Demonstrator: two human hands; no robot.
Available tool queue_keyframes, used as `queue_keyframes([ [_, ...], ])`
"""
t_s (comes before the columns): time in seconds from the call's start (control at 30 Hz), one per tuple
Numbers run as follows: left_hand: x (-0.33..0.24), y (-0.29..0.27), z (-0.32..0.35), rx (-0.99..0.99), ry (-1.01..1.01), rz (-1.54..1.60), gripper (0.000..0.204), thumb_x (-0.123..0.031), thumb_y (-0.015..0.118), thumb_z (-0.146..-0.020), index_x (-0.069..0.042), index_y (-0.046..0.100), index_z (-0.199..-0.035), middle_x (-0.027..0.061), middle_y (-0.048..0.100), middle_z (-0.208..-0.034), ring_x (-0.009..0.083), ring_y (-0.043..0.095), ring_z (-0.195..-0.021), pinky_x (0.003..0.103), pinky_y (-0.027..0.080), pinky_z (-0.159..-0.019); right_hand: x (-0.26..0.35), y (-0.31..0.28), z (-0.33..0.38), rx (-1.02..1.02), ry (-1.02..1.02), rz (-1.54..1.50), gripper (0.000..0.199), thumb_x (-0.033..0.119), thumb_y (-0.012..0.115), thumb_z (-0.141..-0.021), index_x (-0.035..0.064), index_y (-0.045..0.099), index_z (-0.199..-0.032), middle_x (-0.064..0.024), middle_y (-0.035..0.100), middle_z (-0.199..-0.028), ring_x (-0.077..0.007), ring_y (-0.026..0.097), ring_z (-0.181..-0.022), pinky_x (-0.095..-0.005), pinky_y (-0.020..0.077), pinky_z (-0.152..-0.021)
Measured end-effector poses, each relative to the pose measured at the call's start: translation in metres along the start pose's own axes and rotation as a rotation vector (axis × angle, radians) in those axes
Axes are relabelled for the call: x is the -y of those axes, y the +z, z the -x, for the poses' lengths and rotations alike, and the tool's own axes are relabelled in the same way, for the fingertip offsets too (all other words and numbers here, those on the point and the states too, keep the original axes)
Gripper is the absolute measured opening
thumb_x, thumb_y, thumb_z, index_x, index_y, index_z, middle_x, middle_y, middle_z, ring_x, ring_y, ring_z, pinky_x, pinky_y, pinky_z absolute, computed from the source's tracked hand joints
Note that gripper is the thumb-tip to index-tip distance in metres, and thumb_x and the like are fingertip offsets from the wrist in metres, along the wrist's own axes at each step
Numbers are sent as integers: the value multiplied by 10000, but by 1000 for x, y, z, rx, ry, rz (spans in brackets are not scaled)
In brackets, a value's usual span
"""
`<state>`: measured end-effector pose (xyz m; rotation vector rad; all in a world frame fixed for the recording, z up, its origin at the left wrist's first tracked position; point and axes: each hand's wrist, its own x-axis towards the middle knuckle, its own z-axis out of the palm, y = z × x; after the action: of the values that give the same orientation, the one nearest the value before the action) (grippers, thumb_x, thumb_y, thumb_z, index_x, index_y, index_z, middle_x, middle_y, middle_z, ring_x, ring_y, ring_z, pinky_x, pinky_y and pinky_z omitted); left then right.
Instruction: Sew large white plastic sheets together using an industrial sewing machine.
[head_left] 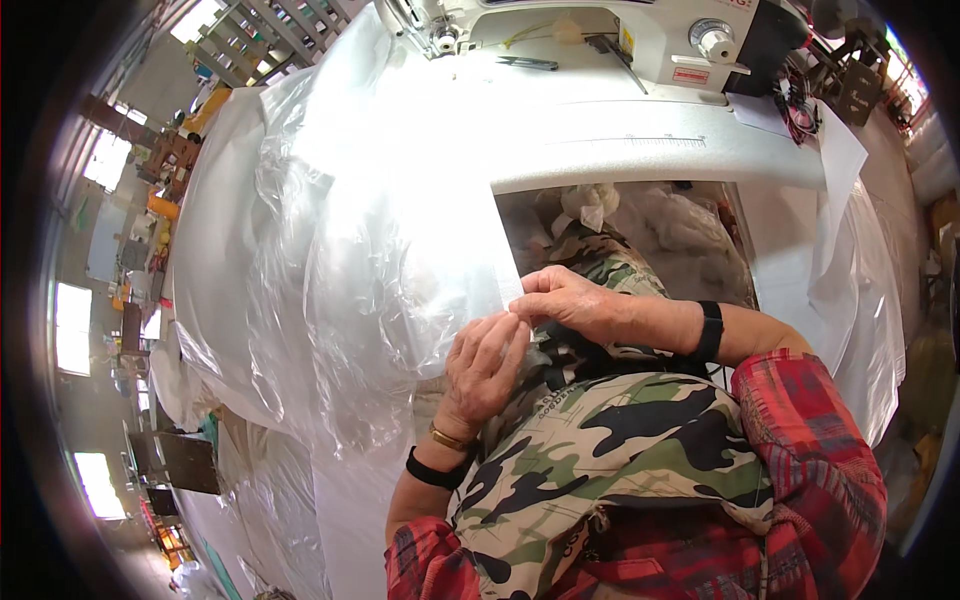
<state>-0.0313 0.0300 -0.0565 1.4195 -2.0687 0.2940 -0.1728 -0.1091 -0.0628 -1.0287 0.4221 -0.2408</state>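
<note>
The right hand (572, 303) is pinching the lower right corner of a white sheet (450, 235), its thumb and bent forefinger meeting over the narrow edge. The left hand (487, 368) is meeting it there from below and to the left; its curled fingertips are resting at that same corner, just beside the right thumb. The left thumb is hiding behind the fingers, so I cannot tell whether this hand is gripping. The sheet is lying mostly above and to the left of both hands' fingertips, its straight right side running up from them toward the front edge of the white worktop (600, 140).

Clear plastic film (285, 250) is spreading in wrinkles left of the sheet, sagging below the worktop's front edge. A sewing machine (655, 50) is standing along the far edge, and dark snips (527, 63) are lying near it. A loose white paper (838, 155) is hanging at the worktop's right end. Under the hands, camouflage cloth (630, 430) is covering the person's lap.
</note>
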Motion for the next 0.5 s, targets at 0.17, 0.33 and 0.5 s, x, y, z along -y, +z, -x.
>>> queue_keyframes([
  [0.17, 0, 3, -5, 24, 14, -47, 217, 6, 642, -795, -33, 694, -1002, 69, 671, -1067, 228, 646, -1062, 433, 451, -999, 34, -14, -8, -16, 3, 751, 160, 197, 600, -909, 49, 651, -875, -68, 663, -833, -169, 622, -793, -309, 498, -739],
  [0.33, 7, 20, -5, 93, -5, 47, 164, 7, 651, -780, -27, 689, -936, 67, 678, -967, 216, 668, -1004, 452, 386, -1068, 96, -45, -79, -454, -693, 1733, 246, 285, 587, -897, 44, 618, -856, -135, 637, -857, -325, 627, -839, -407, 512, -744],
  [0.5, 16, 21, 4, 117, -40, 83, 172, 9, 610, -779, -15, 664, -940, 56, 654, -969, 205, 660, -1013, 567, 295, -1093, 134, -95, -155, -401, -587, 1739, 349, 354, 581, -906, 20, 617, -999, -157, 597, -1063, -316, 553, -1064, -433, 442, -921],
])
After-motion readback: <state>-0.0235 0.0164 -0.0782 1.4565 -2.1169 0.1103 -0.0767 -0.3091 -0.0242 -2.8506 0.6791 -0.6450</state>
